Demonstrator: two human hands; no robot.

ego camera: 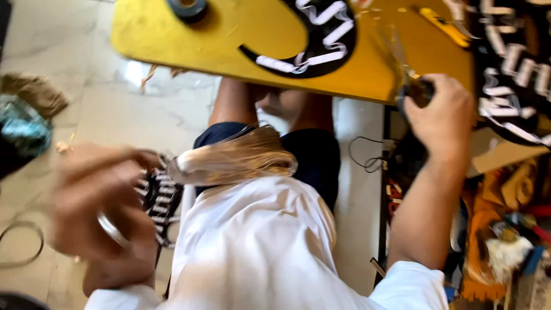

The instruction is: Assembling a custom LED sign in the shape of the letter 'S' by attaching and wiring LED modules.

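My left hand (100, 212) is low on the left, blurred by motion, closed on a black-and-white woven piece (160, 198) with a bundle of pale straw-like fibres (235, 158) sticking out to the right over my lap. My right hand (439, 112) is at the front edge of the yellow board (189, 40), closed around the dark handle of a pair of scissors (404, 72) whose blades point up over the board. A black shape with white strips (318, 37) lies on the board.
A roll of tape (186, 7) sits at the board's far edge. More black-and-white woven work (513, 69) lies at right. Cloth scraps and clutter (505, 229) fill the lower right. A thin ring (23, 244) and bags (23, 123) lie on the tiled floor at left.
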